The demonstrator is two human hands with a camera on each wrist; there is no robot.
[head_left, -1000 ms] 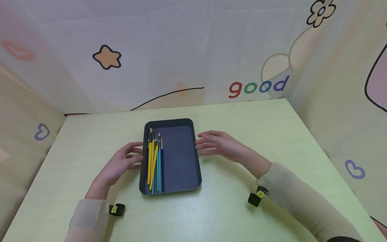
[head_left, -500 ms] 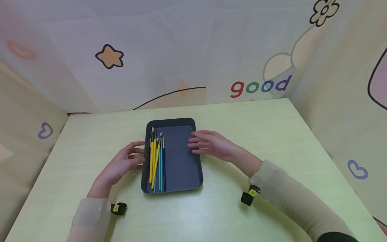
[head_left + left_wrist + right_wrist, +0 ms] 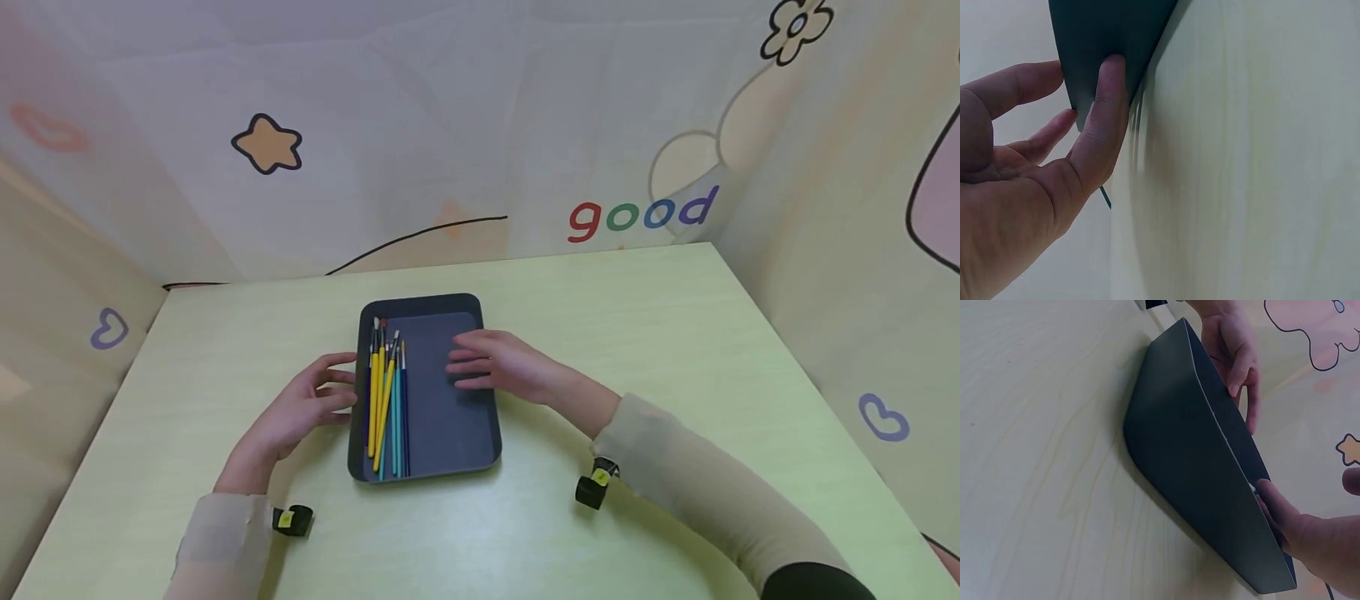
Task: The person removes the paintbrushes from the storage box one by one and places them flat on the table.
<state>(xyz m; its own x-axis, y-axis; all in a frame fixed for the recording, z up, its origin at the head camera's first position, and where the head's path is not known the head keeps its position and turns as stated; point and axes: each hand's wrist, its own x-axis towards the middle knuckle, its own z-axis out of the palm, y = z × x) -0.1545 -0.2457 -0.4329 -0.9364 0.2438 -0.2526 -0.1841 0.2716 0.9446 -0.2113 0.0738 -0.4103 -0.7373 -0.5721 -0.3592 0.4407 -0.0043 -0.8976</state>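
A dark grey rectangular tray [image 3: 453, 433] lies on the table, its long side pointing away from me. Along its left inner side are several paintbrushes [image 3: 386, 400] with yellow, teal and dark blue handles, bristles toward the far end. My left hand [image 3: 303, 404] is at the tray's left wall; in the left wrist view a fingertip touches the wall's outer face [image 3: 1107, 37]. Over the right rim reaches my right hand [image 3: 517, 367], its fingers extended above the bare part of the tray and apart from the brushes. Neither hand holds anything.
The pale wooden table [image 3: 637, 317] extends around the tray. A patterned curtain [image 3: 420, 125] rises behind it and on both sides. Small black wrist cameras hang from the left sleeve [image 3: 225, 525] and the right sleeve [image 3: 697, 467].
My right hand has moved left, from beside the tray's right rim to over its inside. The left hand, tray and brushes have stayed put.
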